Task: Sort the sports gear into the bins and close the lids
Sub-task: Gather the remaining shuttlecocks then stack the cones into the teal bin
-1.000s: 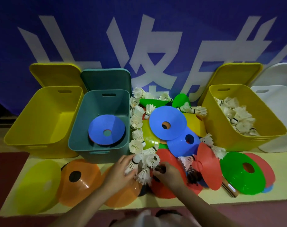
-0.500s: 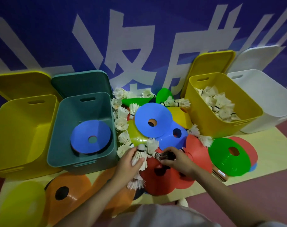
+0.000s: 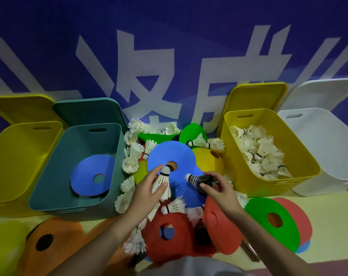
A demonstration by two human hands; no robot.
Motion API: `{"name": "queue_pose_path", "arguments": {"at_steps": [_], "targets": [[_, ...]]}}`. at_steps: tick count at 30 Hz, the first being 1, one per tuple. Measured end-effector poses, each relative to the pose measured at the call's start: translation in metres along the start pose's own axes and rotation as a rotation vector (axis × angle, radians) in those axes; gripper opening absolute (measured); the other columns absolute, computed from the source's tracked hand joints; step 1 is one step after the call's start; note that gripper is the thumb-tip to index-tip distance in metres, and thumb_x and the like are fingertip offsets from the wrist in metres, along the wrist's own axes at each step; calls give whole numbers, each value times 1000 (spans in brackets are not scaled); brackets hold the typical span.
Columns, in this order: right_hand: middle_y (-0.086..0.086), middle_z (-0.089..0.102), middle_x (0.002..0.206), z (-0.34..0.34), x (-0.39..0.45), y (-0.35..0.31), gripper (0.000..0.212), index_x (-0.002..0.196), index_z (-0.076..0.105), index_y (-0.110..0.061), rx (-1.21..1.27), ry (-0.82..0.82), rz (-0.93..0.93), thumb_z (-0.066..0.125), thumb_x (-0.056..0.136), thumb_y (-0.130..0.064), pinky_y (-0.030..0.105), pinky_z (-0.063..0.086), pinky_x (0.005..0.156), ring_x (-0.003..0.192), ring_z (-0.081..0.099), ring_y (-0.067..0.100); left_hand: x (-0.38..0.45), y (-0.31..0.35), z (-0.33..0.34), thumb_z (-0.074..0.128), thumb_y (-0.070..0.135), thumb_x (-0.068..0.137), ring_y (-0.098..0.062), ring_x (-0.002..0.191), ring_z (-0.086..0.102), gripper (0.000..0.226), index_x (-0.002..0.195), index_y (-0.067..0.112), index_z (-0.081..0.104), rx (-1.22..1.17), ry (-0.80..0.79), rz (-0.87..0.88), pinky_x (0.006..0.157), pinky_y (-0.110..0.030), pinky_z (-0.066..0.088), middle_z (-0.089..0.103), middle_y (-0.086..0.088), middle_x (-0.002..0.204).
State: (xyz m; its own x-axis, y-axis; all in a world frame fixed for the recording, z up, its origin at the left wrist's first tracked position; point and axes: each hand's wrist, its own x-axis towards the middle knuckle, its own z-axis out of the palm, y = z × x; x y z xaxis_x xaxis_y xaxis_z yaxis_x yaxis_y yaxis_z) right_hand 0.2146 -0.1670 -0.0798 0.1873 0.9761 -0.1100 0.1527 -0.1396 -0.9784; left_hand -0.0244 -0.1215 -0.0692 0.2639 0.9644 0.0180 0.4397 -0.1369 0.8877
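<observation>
Head cam: left hand (image 3: 147, 191) held a white shuttlecock (image 3: 162, 182), right hand (image 3: 219, 189) a dark shuttlecock (image 3: 199, 178), shuttlecock bin (image 3: 240, 176) just right of it.

The open teal plastic bin (image 3: 50, 176) on the left holds only a flat blue disc cone (image 3: 89, 176), leaving open room above it. The yellow plastic bin (image 3: 246, 184) on the right is heaped with white feather shuttlecocks (image 3: 258, 154). Between them, piled cones and shuttlecocks crowd the floor.

A pale yellow mat (image 3: 328, 242) carries everything. Around the teal bin (image 3: 55, 198): a yellow bin (image 3: 8, 166) to its left, orange cones (image 3: 50, 242) before it, mixed cones and shuttlecocks to its right.
</observation>
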Motion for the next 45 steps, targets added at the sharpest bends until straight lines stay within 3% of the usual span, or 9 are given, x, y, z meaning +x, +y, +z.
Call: {"name": "queue_pose_path", "arguments": {"at_steps": [5, 10, 14, 17, 23, 30, 36, 42, 45], "targets": [[0, 66, 110, -46, 19, -19, 30, 113, 61, -15, 79, 45, -58, 67, 85, -7, 15, 51, 75, 93, 66, 0, 39, 30, 32, 58, 24, 93, -3, 126, 43, 52, 140, 36, 40, -17, -12, 17, 99, -16, 38, 50, 9, 138], [-3, 66, 105, -111, 38, -38, 26, 111, 60, -12, 88, 195, -126, 64, 87, -3, 12, 50, 68, 88, 68, 1, 71, 61, 69, 56, 28, 94, 3, 126, 37, 52, 140, 41, 34, -6, -64, 48, 100, -21, 38, 46, 14, 136], [3, 65, 105, -180, 60, -29, 23, 108, 63, -21, -14, 426, -45, 69, 86, -21, 20, 53, 63, 87, 68, 14, 93, 93, 107, 53, 27, 96, 8, 127, 31, 52, 139, 45, 29, -20, -164, 117, 104, -20, 34, 30, 38, 132], [2, 63, 104, -221, 75, -13, 30, 112, 62, -24, -183, 513, 75, 69, 85, -35, 30, 51, 73, 94, 64, 22, 115, 121, 143, 52, 25, 97, 6, 131, 28, 54, 143, 37, 29, -41, -215, 150, 105, -17, 30, 29, 30, 138], [-3, 61, 105, -266, 79, 10, 35, 118, 59, -30, -393, 330, 104, 67, 85, -39, 39, 51, 85, 95, 62, 20, 172, 160, 217, 50, 27, 98, -1, 136, 27, 55, 147, 35, 26, 16, -324, 204, 105, -20, 28, 29, 11, 153], [-4, 63, 108, -272, 90, 16, 37, 121, 56, -24, -658, -10, 64, 63, 88, -40, 28, 46, 80, 94, 59, 14, 231, 131, 263, 53, 27, 94, -22, 109, 54, 49, 140, 31, 40, 527, -330, 210, 85, -35, 48, 52, -4, 120], [3, 63, 113, -266, 109, 23, 40, 124, 53, -17, -670, -82, 61, 61, 90, -37, 26, 44, 77, 97, 59, 16, 235, 118, 269, 49, 28, 94, -22, 122, 43, 33, 125, 23, 56, 892, -470, 296, 91, -37, 45, 52, -4, 123], [7, 49, 130, -259, 119, 37, 60, 138, 40, -26, -1050, -18, 76, 57, 86, -52, 37, 48, 87, 118, 46, 26, 220, 120, 254, 51, 26, 94, -21, 125, 39, 36, 130, 22, 54, 694, -325, 339, 100, -35, 37, 48, -3, 129], [8, 46, 136, -260, 114, 35, 68, 141, 38, -23, -1004, 105, 79, 59, 84, -54, 41, 47, 90, 124, 43, 28, 202, 123, 241, 52, 21, 94, -19, 128, 36, 38, 132, 22, 52, 489, -239, 321, 106, -34, 32, 44, -3, 132]]}}
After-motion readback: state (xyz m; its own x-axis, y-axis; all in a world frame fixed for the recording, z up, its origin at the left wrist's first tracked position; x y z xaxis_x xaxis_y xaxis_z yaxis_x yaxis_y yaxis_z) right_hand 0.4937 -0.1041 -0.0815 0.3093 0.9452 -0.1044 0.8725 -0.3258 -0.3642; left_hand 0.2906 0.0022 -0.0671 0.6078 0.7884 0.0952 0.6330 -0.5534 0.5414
